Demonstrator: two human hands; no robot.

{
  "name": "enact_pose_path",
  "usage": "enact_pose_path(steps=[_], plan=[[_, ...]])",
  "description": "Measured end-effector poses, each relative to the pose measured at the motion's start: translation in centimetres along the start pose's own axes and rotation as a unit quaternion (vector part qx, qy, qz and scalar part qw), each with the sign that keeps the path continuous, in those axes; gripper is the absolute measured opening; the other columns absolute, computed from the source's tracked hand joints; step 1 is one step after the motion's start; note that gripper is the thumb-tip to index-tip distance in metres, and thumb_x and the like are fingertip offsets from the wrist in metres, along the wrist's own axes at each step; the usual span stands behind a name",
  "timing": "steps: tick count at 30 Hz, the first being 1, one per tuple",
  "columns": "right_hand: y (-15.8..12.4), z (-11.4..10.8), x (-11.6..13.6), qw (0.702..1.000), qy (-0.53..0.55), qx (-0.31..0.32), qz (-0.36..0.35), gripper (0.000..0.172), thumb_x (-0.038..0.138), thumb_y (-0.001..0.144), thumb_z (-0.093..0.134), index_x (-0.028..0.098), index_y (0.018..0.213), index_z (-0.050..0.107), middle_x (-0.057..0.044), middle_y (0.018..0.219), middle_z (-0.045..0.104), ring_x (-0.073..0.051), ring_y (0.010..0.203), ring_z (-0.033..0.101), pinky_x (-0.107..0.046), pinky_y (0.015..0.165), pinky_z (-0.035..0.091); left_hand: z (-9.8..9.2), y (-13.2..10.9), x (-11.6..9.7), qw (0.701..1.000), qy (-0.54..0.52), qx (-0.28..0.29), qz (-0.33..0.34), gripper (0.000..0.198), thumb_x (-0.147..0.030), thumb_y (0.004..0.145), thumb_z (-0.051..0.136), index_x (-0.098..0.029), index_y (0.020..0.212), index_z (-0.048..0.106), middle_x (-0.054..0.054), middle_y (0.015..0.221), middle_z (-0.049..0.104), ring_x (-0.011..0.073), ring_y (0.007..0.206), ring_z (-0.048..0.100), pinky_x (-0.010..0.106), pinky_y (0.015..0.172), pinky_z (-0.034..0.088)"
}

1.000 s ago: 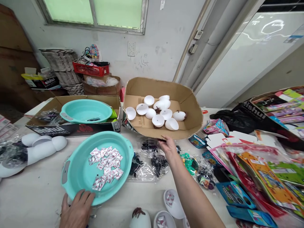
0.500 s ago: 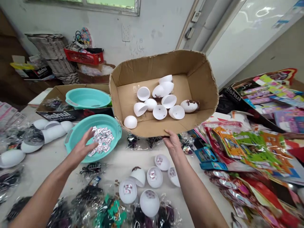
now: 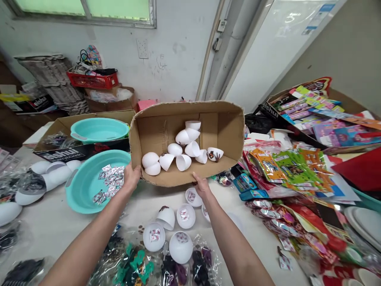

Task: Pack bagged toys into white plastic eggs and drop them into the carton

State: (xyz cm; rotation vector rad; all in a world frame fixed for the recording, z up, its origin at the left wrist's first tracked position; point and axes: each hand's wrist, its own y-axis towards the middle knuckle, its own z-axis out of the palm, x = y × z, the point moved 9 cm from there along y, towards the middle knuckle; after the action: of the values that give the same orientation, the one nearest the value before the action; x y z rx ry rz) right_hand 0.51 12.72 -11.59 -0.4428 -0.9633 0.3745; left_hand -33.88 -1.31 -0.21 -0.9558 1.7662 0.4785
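A shallow cardboard box (image 3: 226, 167) is tilted toward me in both hands above the table. My left hand (image 3: 131, 177) grips its lower left corner, fingers partly hidden by the wall. At the lower front edge, my right hand (image 3: 201, 185) pinches the cardboard. Inside lie several white plastic egg shell halves (image 3: 183, 163); one at the right has a dark figure (image 3: 214, 155) on it. Below the box, more white egg halves (image 3: 181, 247) stand on the table, some with small printed packets (image 3: 184, 215) in them. A turquoise basin (image 3: 80, 190) with many such packets is left of my left hand.
Bagged dark and green toys (image 3: 137, 262) lie along the front. Another turquoise basin (image 3: 98, 129) sits on a carton (image 3: 64, 153) at the back left. Colourful packages (image 3: 285, 171) crowd the right side, with a filled carton (image 3: 315, 115) behind. White egg pieces (image 3: 56, 176) line the left.
My left hand has moved from over the basin to the box's left corner. The box has come lower and tilted more toward me, and the egg halves have slid and rolled inside.
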Motion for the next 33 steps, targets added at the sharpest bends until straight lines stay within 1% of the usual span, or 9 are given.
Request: enact_pose_path(steps=[7, 10, 13, 17, 19, 21, 24, 27, 33], plan=[[1.8, -1.6, -1.5, 0.998, -0.042, -0.03, 0.042, 0.035, 0.017, 0.06, 0.083, 0.016, 0.086, 0.06, -0.002, 0.072, 0.071, -0.019, 0.064, 0.068, -0.034, 0.06, 0.059, 1.0, -0.6, 3.3, 0.997, 0.03, -0.055, 0.049, 0.041, -0.031, 0.08, 0.051, -0.014, 0.116, 0.061, 0.013, 0.113, 0.067, 0.026, 0.106, 0.062, 0.038, 0.096, 0.048], [2.1, -3.2, 0.4, 0.996, -0.067, -0.062, 0.024, 0.019, 0.017, 0.074, 0.073, 0.014, 0.085, 0.058, -0.001, 0.073, 0.068, -0.016, 0.065, 0.067, -0.031, 0.06, 0.058, 0.4, -1.2, 5.3, 0.995, 0.037, -0.077, 0.045, 0.044, -0.034, 0.081, 0.052, -0.01, 0.118, 0.059, 0.016, 0.121, 0.063, 0.0264, 0.115, 0.058, 0.038, 0.103, 0.044], [2.2, -6.3, 5.3, 0.983, -0.115, -0.133, -0.044, 0.015, 0.017, 0.079, 0.066, 0.014, 0.09, 0.056, 0.001, 0.075, 0.065, -0.013, 0.061, 0.063, -0.029, 0.06, 0.056, -0.1, -1.7, 6.4, 0.995, 0.033, -0.087, 0.043, 0.046, -0.035, 0.082, 0.051, -0.008, 0.119, 0.058, 0.018, 0.124, 0.061, 0.0267, 0.118, 0.056, 0.038, 0.104, 0.043], [1.4, -9.4, 15.0, 0.937, -0.202, -0.209, -0.194, 0.064, 0.017, 0.063, 0.075, 0.018, 0.12, 0.045, -0.007, 0.107, 0.064, -0.017, 0.083, 0.064, -0.034, 0.073, 0.057, -0.5, -1.7, 6.7, 0.994, 0.025, -0.095, 0.047, 0.047, -0.035, 0.081, 0.051, -0.008, 0.12, 0.056, 0.017, 0.122, 0.063, 0.0264, 0.116, 0.058, 0.037, 0.104, 0.044], [1.2, -9.4, 19.9, 0.909, -0.245, -0.207, -0.265, 0.088, 0.019, 0.056, 0.078, 0.02, 0.132, 0.034, -0.013, 0.128, 0.054, -0.021, 0.105, 0.059, -0.035, 0.086, 0.053, -0.7, -1.7, 6.7, 0.993, 0.025, -0.102, 0.048, 0.049, -0.036, 0.081, 0.053, -0.008, 0.121, 0.056, 0.017, 0.124, 0.062, 0.0268, 0.116, 0.057, 0.038, 0.104, 0.044], [1.9, -8.5, 23.8, 0.891, -0.29, -0.17, -0.304, 0.092, 0.022, 0.053, 0.08, 0.019, 0.134, 0.035, -0.014, 0.133, 0.05, -0.024, 0.113, 0.056, -0.036, 0.091, 0.051, -0.9, -1.7, 6.8, 0.993, 0.016, -0.106, 0.046, 0.051, -0.036, 0.079, 0.055, -0.007, 0.122, 0.055, 0.017, 0.126, 0.06, 0.0271, 0.117, 0.057, 0.038, 0.105, 0.043], [4.2, -7.0, 26.9, 0.882, -0.366, -0.094, -0.281, 0.067, 0.025, 0.051, 0.081, 0.016, 0.113, 0.058, -0.012, 0.109, 0.066, -0.026, 0.096, 0.064, -0.041, 0.083, 0.055, -1.4, -2.0, 7.1, 0.993, -0.014, -0.11, 0.037, 0.055, -0.037, 0.077, 0.057, -0.007, 0.123, 0.054, 0.016, 0.128, 0.059, 0.0272, 0.119, 0.056, 0.039, 0.107, 0.042], [6.3, -6.8, 27.9, 0.862, -0.438, -0.07, -0.246, 0.041, 0.023, 0.052, 0.079, 0.014, 0.089, 0.067, -0.012, 0.086, 0.071, -0.028, 0.078, 0.066, -0.046, 0.075, 0.056, -1.8, -2.4, 7.5, 0.993, -0.027, -0.113, 0.026, 0.054, -0.037, 0.076, 0.058, -0.006, 0.12, 0.056, 0.017, 0.124, 0.061, 0.028, 0.118, 0.056, 0.04, 0.106, 0.042], [5.2, -7.8, 27.4, 0.783, -0.52, -0.1, -0.326, 0.031, 0.024, 0.061, 0.07, 0.012, 0.089, 0.067, -0.017, 0.106, 0.068, -0.034, 0.108, 0.058, -0.049, 0.101, 0.041, -1.0, -2.0, 8.6, 0.997, 0.016, -0.066, -0.019, 0.051, -0.042, 0.071, 0.063, -0.008, 0.109, 0.061, 0.016, 0.115, 0.065, 0.0311, 0.109, 0.061, 0.043, 0.099, 0.048]])
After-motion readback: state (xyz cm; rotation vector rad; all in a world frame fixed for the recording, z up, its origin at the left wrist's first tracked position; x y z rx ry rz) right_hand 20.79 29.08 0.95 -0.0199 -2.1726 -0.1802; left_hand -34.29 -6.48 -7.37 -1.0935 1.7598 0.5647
